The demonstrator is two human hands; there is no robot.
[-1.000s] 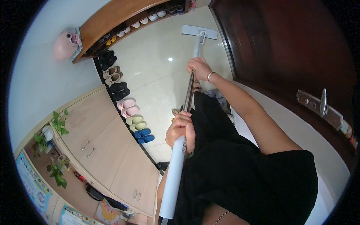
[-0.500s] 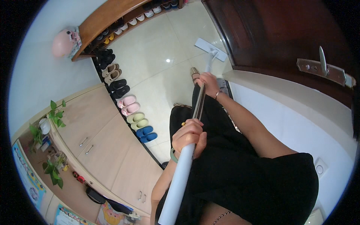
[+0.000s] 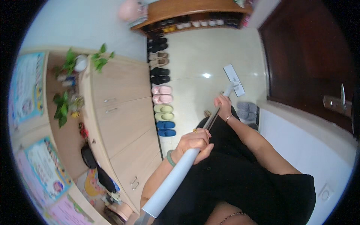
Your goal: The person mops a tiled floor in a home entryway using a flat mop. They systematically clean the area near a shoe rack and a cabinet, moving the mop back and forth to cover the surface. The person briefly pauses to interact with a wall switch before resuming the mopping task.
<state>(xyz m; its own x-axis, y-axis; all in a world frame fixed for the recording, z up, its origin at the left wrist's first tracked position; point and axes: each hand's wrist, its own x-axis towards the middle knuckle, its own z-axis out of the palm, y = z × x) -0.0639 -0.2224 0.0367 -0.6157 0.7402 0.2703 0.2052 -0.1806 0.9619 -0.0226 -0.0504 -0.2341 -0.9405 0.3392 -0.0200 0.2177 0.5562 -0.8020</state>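
Both hands grip a flat mop with a long handle. My left hand [image 3: 193, 143], wearing a ring and a green bangle, is wrapped round the handle at the top of its pale grey grip sleeve [image 3: 170, 185]. Lower down the pole, my right hand [image 3: 224, 106] closes round it just above the white lower section. The mop's flat rectangular head [image 3: 229, 72] lies on the tiled floor beyond my feet, set at a slant. My dark clothes and forearms hide part of the floor beneath me.
A row of slippers and shoes, including pink slippers [image 3: 162, 94] and blue slippers [image 3: 166, 128], lines the pale cabinet [image 3: 123, 127]. Grey slippers [image 3: 247, 108] sit by the white wall. A wooden shoe rack [image 3: 195, 12] stands at the far end; a dark door [image 3: 307, 56] is right.
My view has turned, bringing more of the left cabinet and shoe rack into sight. The mop head now lies farther from the door. Both hands keep their hold on the handle.
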